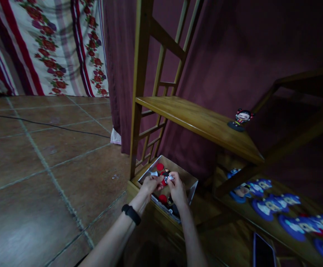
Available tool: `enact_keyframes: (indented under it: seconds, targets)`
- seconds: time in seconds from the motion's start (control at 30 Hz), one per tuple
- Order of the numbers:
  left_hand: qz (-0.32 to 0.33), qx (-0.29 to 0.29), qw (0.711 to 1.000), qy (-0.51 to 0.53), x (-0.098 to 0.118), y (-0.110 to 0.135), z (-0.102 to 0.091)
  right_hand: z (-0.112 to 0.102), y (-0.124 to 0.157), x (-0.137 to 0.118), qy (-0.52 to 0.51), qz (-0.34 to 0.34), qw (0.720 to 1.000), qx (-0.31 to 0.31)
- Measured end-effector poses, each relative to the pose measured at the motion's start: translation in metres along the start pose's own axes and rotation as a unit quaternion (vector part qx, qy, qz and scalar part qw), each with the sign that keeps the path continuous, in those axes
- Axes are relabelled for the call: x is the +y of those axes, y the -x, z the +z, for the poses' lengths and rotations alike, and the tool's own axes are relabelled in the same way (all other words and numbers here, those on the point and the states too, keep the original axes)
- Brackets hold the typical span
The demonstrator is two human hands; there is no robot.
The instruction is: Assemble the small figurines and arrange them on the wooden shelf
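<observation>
Currently, small red-and-white figurine (166, 180) sits between the two hands, over the open box (183, 173). Left grip (151, 184) pinched together on its left side; right grip (177, 188) clamped on its right. Red pieces (160, 167) lie in the box, which rests on a low wooden shelf (134, 188). Upper shelf (183, 111) carries a doll figure (243, 116). Tiled floor (52, 159) left, maroon curtain (219, 55) behind.
</observation>
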State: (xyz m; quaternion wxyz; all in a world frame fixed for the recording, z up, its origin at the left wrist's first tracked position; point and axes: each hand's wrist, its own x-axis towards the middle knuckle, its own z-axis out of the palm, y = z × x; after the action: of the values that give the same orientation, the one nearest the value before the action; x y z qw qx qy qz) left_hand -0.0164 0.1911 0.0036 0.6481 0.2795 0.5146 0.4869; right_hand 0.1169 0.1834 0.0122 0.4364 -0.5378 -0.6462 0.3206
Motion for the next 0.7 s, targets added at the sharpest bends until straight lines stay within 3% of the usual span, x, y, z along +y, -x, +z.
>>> enact_keyframes:
  seconds: [0.13,0.47,0.7]
  targets:
    - [-0.032,-0.027,0.999,0.028,0.001,0.002,-0.005,-0.002,0.002,-0.002,-0.006,-0.015,1.0,-0.013]
    - [-0.042,-0.018,0.999,0.011,0.003,0.005,-0.005,-0.007,0.006,-0.013,-0.013,-0.047,0.997,-0.053]
    - [-0.055,-0.02,0.995,0.078,0.002,0.009,0.001,0.001,0.01,-0.011,-0.106,-0.008,0.994,0.002]
